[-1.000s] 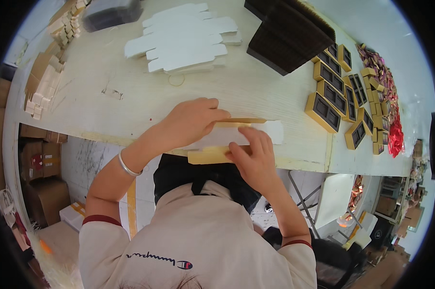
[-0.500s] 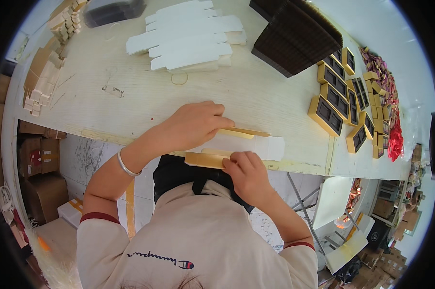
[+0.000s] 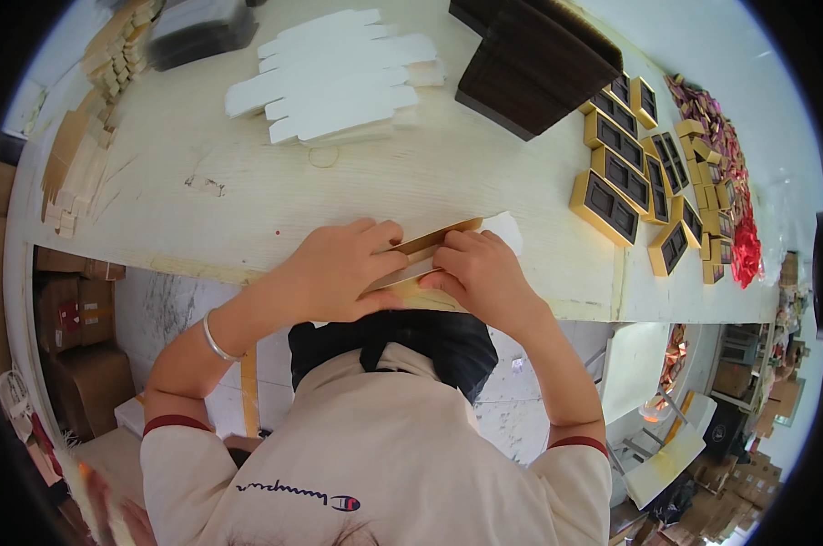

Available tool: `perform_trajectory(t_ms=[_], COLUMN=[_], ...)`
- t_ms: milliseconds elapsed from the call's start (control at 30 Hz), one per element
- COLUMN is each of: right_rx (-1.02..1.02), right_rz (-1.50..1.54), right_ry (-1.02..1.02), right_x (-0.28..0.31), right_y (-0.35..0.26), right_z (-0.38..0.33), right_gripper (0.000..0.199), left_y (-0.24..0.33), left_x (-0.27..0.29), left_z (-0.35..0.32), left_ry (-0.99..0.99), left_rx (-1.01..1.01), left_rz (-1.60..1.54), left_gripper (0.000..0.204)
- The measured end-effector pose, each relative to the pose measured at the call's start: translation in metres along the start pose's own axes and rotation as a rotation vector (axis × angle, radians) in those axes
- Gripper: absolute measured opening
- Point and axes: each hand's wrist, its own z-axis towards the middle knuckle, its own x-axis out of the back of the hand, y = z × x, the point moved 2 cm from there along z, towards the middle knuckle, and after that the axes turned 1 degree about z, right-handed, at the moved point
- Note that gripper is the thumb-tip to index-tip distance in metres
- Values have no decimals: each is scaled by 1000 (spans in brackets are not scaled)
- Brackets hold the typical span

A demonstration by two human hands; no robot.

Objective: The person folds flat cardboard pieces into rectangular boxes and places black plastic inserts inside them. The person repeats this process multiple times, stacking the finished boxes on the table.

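A long cardboard box (image 3: 437,238), gold outside and white inside, lies partly folded at the table's near edge with its long sides raised. At its left end my left hand (image 3: 350,271) has its fingers closed round the walls, the thumb on the near side. Toward the other end my right hand (image 3: 484,276) pinches the walls, fingers over the top and thumb on the near side. A white end flap (image 3: 504,231) sticks out flat beyond the right hand. My fingers hide much of the box.
Flat white box blanks (image 3: 339,82) lie in a pile at the back. Right of them stands a tall stack of dark brown trays (image 3: 534,68). Several gold boxes with dark inserts (image 3: 604,211) line the right side. Folded cartons (image 3: 76,164) and dark plastic sheets (image 3: 202,32) sit at left.
Both long sides of the box have come up and closer together. The box has tilted, its right end farther away. My right hand has moved up onto it; my left has shifted nearer to me.
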Motion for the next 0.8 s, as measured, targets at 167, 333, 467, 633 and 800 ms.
perform_trajectory(t_ms=[167, 333, 467, 633, 800], right_rx=[63, 147, 74, 116, 113], right_rz=[-140, -265, 47, 12, 14], right_ry=[135, 254, 115, 199, 219], right_x=[16, 18, -13, 6, -8], right_y=[23, -10, 1, 3, -7], right_z=[-23, -29, -33, -42, -50], right_gripper=[24, 52, 41, 35, 31], left_y=[16, 25, 33, 8, 11], left_x=[-10, -21, -17, 6, -3], left_z=[-6, 2, 19, 0, 6], left_ry=[60, 99, -37, -296, -107], left_rx=[116, 302, 357, 232, 52], left_rz=[57, 52, -132, -539, -83], left_gripper=[24, 27, 36, 49, 28])
